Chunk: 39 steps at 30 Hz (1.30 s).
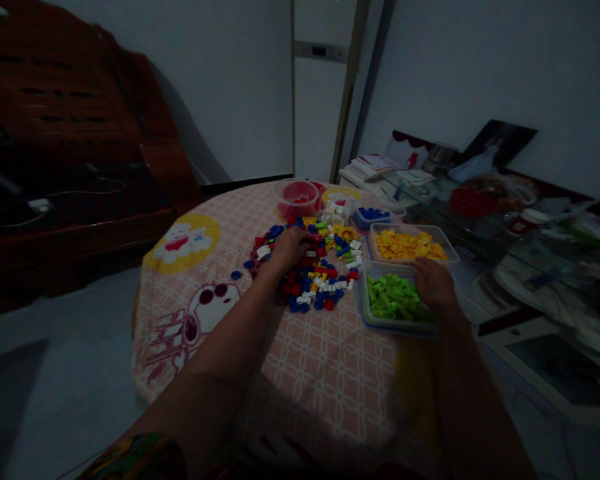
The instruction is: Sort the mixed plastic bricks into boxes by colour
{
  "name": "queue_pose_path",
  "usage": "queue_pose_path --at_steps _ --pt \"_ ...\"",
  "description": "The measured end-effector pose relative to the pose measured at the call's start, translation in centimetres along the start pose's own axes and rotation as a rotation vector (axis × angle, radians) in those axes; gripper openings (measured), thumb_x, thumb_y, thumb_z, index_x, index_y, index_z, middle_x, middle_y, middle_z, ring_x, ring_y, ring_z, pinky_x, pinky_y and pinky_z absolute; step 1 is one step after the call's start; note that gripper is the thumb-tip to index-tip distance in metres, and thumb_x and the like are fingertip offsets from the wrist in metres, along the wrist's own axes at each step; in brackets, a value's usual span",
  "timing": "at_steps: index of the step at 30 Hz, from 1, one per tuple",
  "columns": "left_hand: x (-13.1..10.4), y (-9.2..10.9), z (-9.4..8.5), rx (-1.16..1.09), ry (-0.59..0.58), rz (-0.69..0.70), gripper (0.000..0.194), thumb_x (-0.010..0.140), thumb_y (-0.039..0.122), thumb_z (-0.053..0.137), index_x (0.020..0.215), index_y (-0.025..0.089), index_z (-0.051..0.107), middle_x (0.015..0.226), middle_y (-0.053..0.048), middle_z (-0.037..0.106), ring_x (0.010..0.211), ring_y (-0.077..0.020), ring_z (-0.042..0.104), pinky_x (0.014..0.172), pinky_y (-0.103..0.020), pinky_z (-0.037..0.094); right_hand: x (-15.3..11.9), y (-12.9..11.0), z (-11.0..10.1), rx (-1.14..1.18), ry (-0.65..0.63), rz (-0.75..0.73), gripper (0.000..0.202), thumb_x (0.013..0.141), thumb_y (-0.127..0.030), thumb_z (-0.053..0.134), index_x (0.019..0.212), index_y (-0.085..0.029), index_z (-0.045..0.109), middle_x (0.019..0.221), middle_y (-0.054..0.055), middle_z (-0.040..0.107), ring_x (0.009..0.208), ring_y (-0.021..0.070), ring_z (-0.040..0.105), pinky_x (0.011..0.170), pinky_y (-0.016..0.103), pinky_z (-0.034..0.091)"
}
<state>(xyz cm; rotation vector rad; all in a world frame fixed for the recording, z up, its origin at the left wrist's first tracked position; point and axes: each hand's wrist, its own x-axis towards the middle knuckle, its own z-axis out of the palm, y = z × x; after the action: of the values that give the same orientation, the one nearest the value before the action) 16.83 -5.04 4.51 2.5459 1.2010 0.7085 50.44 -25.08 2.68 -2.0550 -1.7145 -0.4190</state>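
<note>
A mixed pile of small plastic building bricks (325,283) in red, blue, white, yellow and green lies on a round cloth-covered table. My left hand (290,248) reaches into its upper part, fingers curled down among the bricks; whatever they pinch is hidden. My right hand (434,283) is over the right side of a clear box of green bricks (393,297), its fingertips near the rim shared with the box of yellow bricks (410,245). Those fingers are drawn together, and what they hold, if anything, is too dark to make out.
Farther back stand a box of blue bricks (373,214) and a round pink tub (296,198) with red pieces. The patterned tablecloth (325,367) covers the table. A cluttered glass side table (430,190) is at right, a wooden bench (75,133) at left.
</note>
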Motion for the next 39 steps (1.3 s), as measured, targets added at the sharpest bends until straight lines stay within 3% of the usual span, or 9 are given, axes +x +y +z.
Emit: queue_pose_path --at_steps 6,9,13,18,23,33,39 --pt "-0.3 2.3 1.3 -0.084 -0.03 0.079 0.056 0.073 0.01 0.064 0.128 0.017 0.065 0.141 -0.012 0.055 0.123 -0.0269 0.058 0.103 -0.035 0.048 0.1 -0.3 -0.3 -0.012 -0.024 0.02 0.038 0.086 -0.02 0.041 0.104 -0.016 0.075 0.116 0.014 0.071 0.113 0.0301 0.063 0.101 0.049 0.049" --pt "0.0 1.9 0.5 -0.116 -0.052 0.125 0.041 0.074 0.011 0.065 0.114 0.015 0.073 0.123 -0.011 0.067 0.113 -0.0248 0.063 0.099 -0.033 0.049 0.2 -0.2 -0.2 -0.018 -0.039 0.018 0.038 0.086 -0.02 0.041 0.103 -0.015 0.075 0.116 0.016 0.071 0.113 0.0312 0.063 0.101 0.05 0.049" --pt "0.1 1.7 -0.7 -0.102 -0.237 0.123 0.019 0.077 0.016 0.063 0.088 0.016 0.078 0.085 -0.004 0.075 0.083 -0.0179 0.068 0.079 -0.024 0.051 0.1 0.1 0.1 -0.014 -0.017 -0.003 0.038 0.086 -0.019 0.042 0.104 -0.017 0.076 0.114 0.014 0.072 0.112 0.0311 0.063 0.101 0.052 0.049" --pt "-0.4 3.0 -0.6 0.1 -0.387 0.15 0.023 0.074 0.011 0.06 0.084 0.02 0.078 0.081 -0.002 0.076 0.078 -0.0157 0.066 0.07 -0.021 0.046 0.0 0.3 0.3 -0.03 0.001 -0.016 0.038 0.087 -0.018 0.041 0.104 -0.017 0.075 0.114 0.014 0.072 0.111 0.03 0.064 0.101 0.048 0.05" --pt "-0.6 3.5 -0.5 0.16 -0.395 0.149 0.027 0.08 0.013 0.056 0.092 0.019 0.079 0.093 -0.007 0.076 0.084 -0.0197 0.067 0.076 -0.026 0.048 0.0 0.3 0.2 -0.032 -0.03 -0.021 0.037 0.089 -0.019 0.042 0.106 -0.015 0.075 0.118 0.016 0.071 0.114 0.0314 0.064 0.102 0.048 0.049" --pt "-0.6 4.2 0.0 0.174 -0.459 0.096 0.016 0.073 0.018 0.068 0.084 0.02 0.079 0.08 -0.005 0.074 0.079 -0.0195 0.066 0.068 -0.024 0.045 -0.2 0.3 0.2 -0.005 -0.015 -0.018 0.038 0.088 -0.021 0.041 0.107 -0.015 0.074 0.119 0.017 0.07 0.114 0.0327 0.064 0.103 0.054 0.048" --pt "-0.5 3.6 -0.5 0.01 -0.36 0.106 0.014 0.074 0.016 0.067 0.084 0.016 0.076 0.08 -0.004 0.074 0.075 -0.0171 0.066 0.067 -0.023 0.045 0.0 0.1 -0.2 -0.022 -0.051 -0.008 0.037 0.088 -0.02 0.042 0.107 -0.013 0.074 0.119 0.019 0.07 0.115 0.0325 0.064 0.104 0.053 0.049"
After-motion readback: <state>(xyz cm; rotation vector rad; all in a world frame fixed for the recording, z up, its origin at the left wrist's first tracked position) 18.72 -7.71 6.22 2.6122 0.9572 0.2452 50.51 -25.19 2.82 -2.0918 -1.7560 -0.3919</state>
